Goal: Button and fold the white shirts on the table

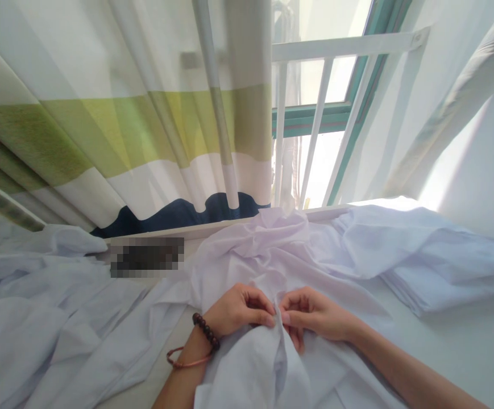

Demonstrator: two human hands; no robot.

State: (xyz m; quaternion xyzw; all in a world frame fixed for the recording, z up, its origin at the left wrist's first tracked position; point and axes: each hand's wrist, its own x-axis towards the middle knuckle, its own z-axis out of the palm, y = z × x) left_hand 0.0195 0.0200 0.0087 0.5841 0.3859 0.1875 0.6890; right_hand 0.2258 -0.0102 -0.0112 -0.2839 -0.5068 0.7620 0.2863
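Note:
A white cloth garment (247,369) lies spread and crumpled in front of me, and a raised fold runs up its middle. My left hand (242,309), with a dark bead bracelet and a reddish band on its wrist, pinches that fold from the left between thumb and fingers. From the right, my right hand (315,315) pinches the same fold, its thumb and fingertips almost meeting those of the left. Whether a button or other small part sits between the fingertips, I cannot make out. Beyond the hands the fabric bunches up toward the window.
More crumpled white cloth (20,318) covers the left side. A stack of folded white cloth (434,284) lies at the right. Behind are a curtain (144,130) with green and dark blue bands, a white railing (349,48) and a window. A dark blurred patch (146,257) lies left of centre.

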